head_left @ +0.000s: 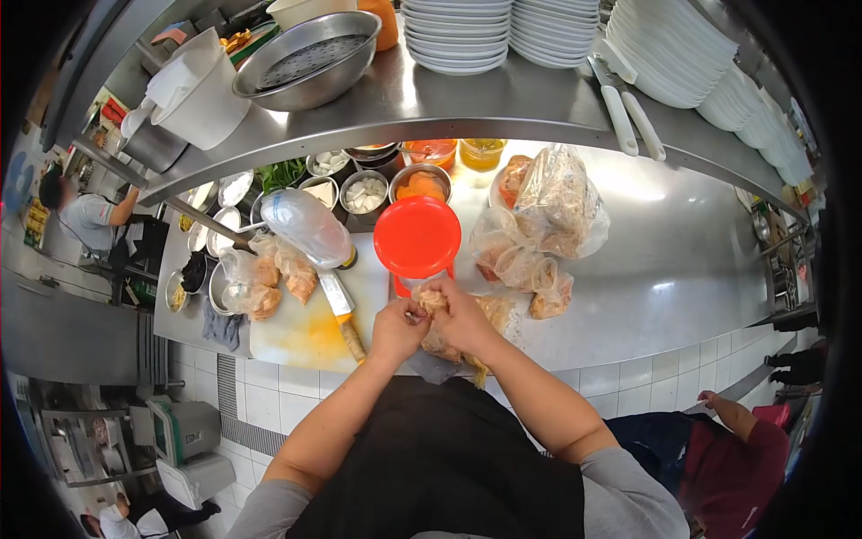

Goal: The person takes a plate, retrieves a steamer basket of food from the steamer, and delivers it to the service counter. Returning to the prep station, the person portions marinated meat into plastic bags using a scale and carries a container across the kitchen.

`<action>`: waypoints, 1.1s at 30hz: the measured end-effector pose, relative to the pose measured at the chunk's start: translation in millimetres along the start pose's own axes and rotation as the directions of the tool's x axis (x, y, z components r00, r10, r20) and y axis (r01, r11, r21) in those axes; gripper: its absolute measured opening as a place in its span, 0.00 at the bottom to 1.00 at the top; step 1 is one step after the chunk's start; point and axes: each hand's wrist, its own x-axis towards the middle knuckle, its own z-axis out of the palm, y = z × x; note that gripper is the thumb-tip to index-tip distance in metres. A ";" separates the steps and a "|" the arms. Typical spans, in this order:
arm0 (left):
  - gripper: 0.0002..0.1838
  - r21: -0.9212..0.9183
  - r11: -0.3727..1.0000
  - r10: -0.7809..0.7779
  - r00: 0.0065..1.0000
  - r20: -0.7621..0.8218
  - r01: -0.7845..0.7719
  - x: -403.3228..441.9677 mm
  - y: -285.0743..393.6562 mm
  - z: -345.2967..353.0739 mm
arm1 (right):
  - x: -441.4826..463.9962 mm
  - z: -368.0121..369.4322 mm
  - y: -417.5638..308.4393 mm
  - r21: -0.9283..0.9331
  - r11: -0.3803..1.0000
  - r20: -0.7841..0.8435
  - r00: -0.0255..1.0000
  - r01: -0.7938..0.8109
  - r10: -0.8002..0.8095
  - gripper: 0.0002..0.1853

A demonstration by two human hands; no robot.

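My left hand (399,333) is closed at the neck of a clear plastic bag (439,342) of pale, orange-tinted food, near the counter's front edge. Fingers of my right hand (456,314) are wrapped round the top of the same bag. Just beyond my hands is a round red plate or dish (417,237), with a red base partly hidden beneath it. A cleaver (341,310) with a wooden handle lies on the white cutting board (287,345) to the left. Filled bags (296,269) rest on the left, and more bags (549,292) sit on the right.
Metal bowls of ingredients (365,195) line the back left. Overhead, a steel shelf (377,123) holds stacked white plates (456,34), a colander (310,61) and knives (620,112). One person (736,458) stands at the lower right, another (90,216) at the far left.
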 end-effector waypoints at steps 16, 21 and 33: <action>0.16 -0.411 0.905 0.114 0.993 -0.027 -0.115 -30.2 -1.7 -5.1 | -16.1 -46.0 -35.6 -0.597 0.798 0.409 0.886 0.080 0.217 0.15; 0.15 -0.575 0.786 0.235 0.970 -0.063 -0.228 -34.4 24.5 -24.7 | -43.0 -68.4 -11.3 -0.168 0.984 -0.143 0.989 -0.065 0.041 0.10; 0.10 -0.668 0.629 0.298 0.917 -0.265 -0.397 26.4 128.7 -116.3 | -84.2 -139.2 84.2 -0.341 0.855 -0.638 0.764 -0.391 0.095 0.19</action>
